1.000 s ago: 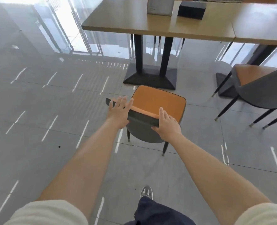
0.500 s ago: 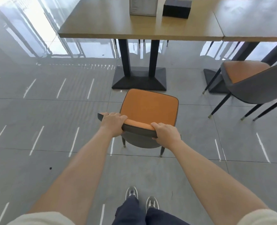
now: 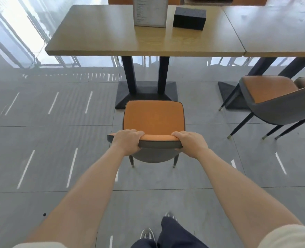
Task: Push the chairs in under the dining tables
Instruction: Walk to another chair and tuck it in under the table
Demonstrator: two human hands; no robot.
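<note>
The orange chair is gripped at its backrest top, left hand and right hand fingers curled tight around it. It's parked short of the desk near edge. Front legs could probably get jammed on the black pedestal base if shoved straight.

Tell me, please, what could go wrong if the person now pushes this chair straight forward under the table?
1. The orange seat is lined up with the table's black base; the front legs, hidden under the seat, may hit it.
2. Both hands wrap over the backrest; fingers might be pinched against the table edge.
3. A jolt could possibly shake the menu stand.
</note>
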